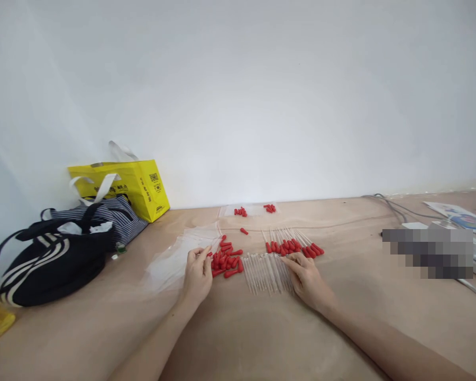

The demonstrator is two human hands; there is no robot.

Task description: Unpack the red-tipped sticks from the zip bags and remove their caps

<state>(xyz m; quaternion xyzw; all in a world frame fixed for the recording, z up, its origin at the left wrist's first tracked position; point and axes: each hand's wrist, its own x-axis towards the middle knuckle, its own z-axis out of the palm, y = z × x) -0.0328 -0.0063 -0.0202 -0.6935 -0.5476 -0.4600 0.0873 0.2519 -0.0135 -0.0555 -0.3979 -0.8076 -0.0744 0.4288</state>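
Note:
My left hand [198, 272] is at the left edge of a pile of red rubber dropper bulbs [224, 262]. Its fingers are pinched together, with a bit of red showing at the tips. My right hand [306, 275] is closed in a pinch at the upper right end of a row of clear glass dropper tubes [264, 272], with a tube end at its fingertips. Just beyond lies a fan of droppers with red bulbs fitted [291, 247], their thin tubes pointing away from me. One loose red bulb [244, 231] rests apart, behind the pile.
Clear plastic bags [174, 256] lie left of the pile. A packed bag with red bulbs [248, 209] is near the wall. Yellow [156, 196], striped [121, 214] and black bags [55, 264] stand at left. Cables [392, 206] and a blurred-out item [428, 253] are at right.

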